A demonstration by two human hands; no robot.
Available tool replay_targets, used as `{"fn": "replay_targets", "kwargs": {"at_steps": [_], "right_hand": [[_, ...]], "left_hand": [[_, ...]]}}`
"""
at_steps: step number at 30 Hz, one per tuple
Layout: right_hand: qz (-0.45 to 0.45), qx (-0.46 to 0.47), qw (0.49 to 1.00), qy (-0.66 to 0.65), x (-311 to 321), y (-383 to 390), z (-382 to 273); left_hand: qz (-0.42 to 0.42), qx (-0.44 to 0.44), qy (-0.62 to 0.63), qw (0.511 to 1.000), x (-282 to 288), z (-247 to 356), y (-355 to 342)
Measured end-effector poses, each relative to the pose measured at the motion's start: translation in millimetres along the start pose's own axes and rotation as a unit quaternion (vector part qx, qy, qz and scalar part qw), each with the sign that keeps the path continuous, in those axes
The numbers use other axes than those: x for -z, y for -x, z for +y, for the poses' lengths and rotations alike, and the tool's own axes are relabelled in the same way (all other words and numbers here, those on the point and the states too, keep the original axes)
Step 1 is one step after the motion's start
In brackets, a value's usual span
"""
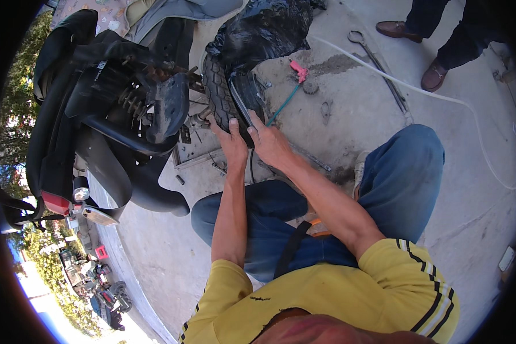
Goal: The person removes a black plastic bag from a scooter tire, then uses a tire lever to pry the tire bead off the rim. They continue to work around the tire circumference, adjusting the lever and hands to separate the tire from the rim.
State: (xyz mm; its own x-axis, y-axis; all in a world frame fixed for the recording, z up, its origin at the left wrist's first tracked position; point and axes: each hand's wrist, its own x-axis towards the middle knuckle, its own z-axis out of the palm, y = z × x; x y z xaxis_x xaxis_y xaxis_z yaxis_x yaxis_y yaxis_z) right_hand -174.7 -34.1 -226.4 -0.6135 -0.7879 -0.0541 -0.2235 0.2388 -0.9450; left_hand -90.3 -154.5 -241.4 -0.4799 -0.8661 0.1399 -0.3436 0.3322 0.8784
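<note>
Both hands are on a black treaded tyre, standing beside the black scooter's exposed axle. My left hand grips the lower left of the tyre, thumb up on the tread. My right hand holds its right side along the pale rim edge, fingers partly hidden. A crumpled black plastic bag covers the top of the wheel. Just right of the wheel lies a pink air tool on a teal hose.
A long metal wrench and a white hose cross the concrete at right. A person's shoes and dark trouser legs stand at upper right. Small metal parts lie left of my hands. Another parked vehicle is at lower left.
</note>
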Motion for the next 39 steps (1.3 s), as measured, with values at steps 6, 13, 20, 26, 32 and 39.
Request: {"fn": "replay_targets", "kwargs": {"at_steps": [6,13,20,26,32,39], "right_hand": [[-0.010,-0.007,0.998,0.064,0,-8,-12],[0.001,0.018,1.000,-0.019,19,-5,4],[0.120,-0.041,0.986,-0.110,32,60,25],[0.154,0.000,0.979,-0.134,54,81,7],[0.225,0.036,0.964,-0.136,64,86,-1],[0.162,0.046,0.984,-0.059,73,68,-11]], "left_hand": [[0.044,-0.060,-0.032,0.997,-7,-13,5],[0.017,0.009,0.020,1.000,7,-2,0],[0.008,-0.281,-0.166,0.945,-9,116,-67],[-0.089,-0.230,-0.337,0.909,-49,144,-149],[-0.208,-0.368,-0.374,0.825,-45,107,-139],[-0.209,-0.460,-0.442,0.741,-16,86,-57]]}}
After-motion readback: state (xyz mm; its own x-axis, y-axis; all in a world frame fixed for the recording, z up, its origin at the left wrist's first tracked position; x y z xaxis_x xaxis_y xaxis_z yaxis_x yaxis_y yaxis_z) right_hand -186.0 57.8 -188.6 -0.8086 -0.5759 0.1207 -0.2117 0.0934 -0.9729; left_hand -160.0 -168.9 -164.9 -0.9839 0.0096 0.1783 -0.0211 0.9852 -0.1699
